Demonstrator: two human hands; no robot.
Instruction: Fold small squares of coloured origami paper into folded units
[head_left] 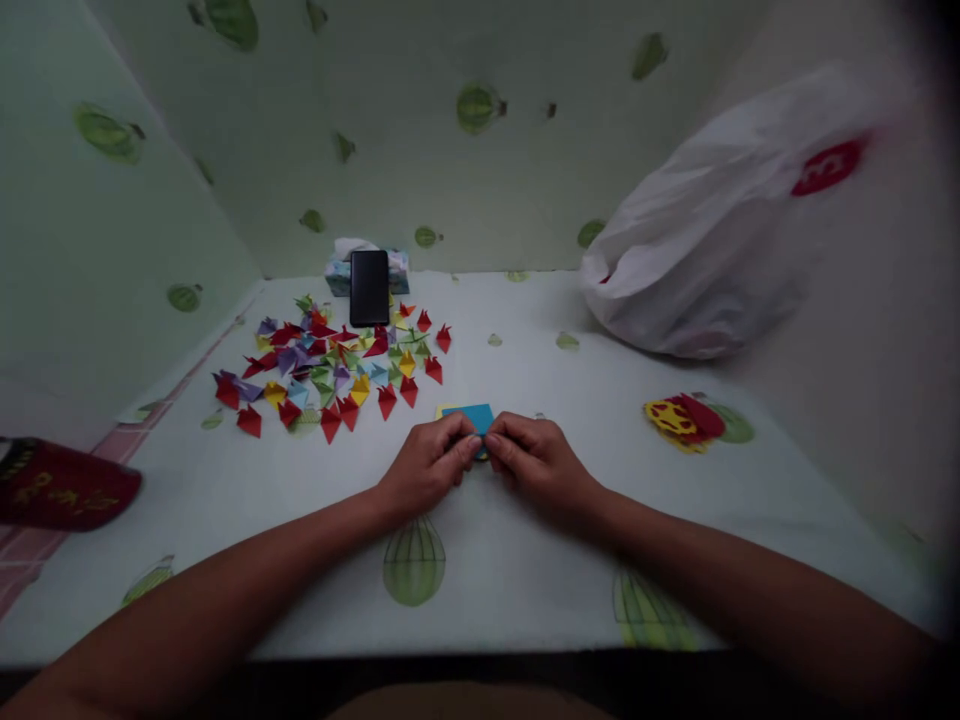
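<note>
My left hand [436, 456] and my right hand [534, 455] meet near the middle of the table, thumbs and forefingers pinched and fingers curled in. Whatever small thing is between the fingertips is too small and dark to make out. Just behind and partly beneath the fingers is blue square paper [472, 411], with a yellow edge showing at its left. To the left of my hands, many small folded paper cranes [360, 388] in red, yellow, green, blue and purple are spread over the tablecloth.
A black phone [370, 288] leans against a tissue box [398, 273] behind the cranes. At the back right stands a white plastic bag [690, 250]. Red and yellow cut-out pieces [681, 420] lie at the right. A dark red container [71, 485] rests at the left edge.
</note>
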